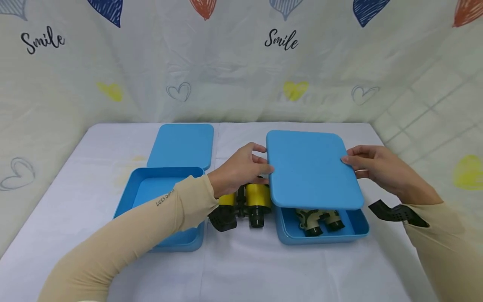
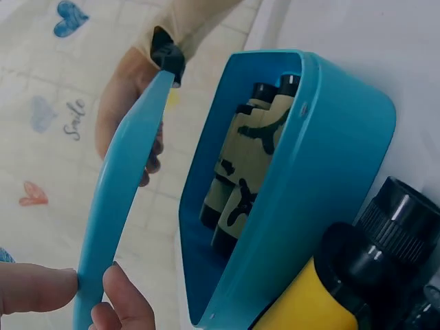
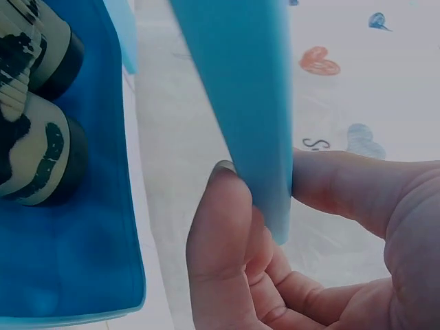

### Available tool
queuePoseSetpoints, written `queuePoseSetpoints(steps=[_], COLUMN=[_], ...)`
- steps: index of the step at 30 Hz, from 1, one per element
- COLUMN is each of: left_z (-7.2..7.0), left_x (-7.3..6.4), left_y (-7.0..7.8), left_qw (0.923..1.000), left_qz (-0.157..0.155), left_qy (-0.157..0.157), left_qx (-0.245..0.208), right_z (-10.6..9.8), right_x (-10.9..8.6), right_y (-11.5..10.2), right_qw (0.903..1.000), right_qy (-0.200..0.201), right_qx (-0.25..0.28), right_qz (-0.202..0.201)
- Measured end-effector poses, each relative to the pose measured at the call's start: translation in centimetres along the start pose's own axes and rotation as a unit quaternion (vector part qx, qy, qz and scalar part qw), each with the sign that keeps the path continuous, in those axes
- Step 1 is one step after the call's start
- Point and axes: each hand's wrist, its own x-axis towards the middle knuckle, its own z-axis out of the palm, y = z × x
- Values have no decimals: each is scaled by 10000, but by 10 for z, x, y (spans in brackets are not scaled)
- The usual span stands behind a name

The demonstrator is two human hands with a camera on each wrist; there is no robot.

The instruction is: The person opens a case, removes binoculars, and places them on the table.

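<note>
A flat blue lid (image 1: pixel 315 170) is held tilted above the right-hand blue box (image 1: pixel 320 240). My left hand (image 1: pixel 243 167) pinches its left edge between thumb and fingers. On the opposite edge, my right hand (image 1: pixel 381 167) grips it the same way, thumb on top. Inside that box lie camouflage binoculars (image 2: pixel 251 161), partly covered by the lid in the head view. Yellow and black binoculars (image 1: pixel 258 197) rest on the table just left of the box, below my left hand, which hides part of them.
A second blue box (image 1: pixel 126 191) stands open on the left, partly behind my left sleeve. Behind it lies another blue lid (image 1: pixel 183 144). The white-covered table (image 1: pixel 241 268) ends at a printed backdrop (image 1: pixel 234 54).
</note>
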Motion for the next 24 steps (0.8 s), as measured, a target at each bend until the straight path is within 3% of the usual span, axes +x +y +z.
queuePoseSetpoints(steps=[9,19,24], left_z=[-8,-15,-20], left_x=[5,15,22], left_y=[9,17,20], left_qw=[9999,9994,9992], left_qz=[131,305,345], left_qy=[20,139,190], left_qx=[35,-26,-14], right_z=[-5,-8,-11], right_x=[10,21,30], right_y=[-7,-19,-21], right_qw=[9998,9992,9990], right_qy=[140,401,421], right_qx=[63,-22,174], right_qz=[-146,21,-35])
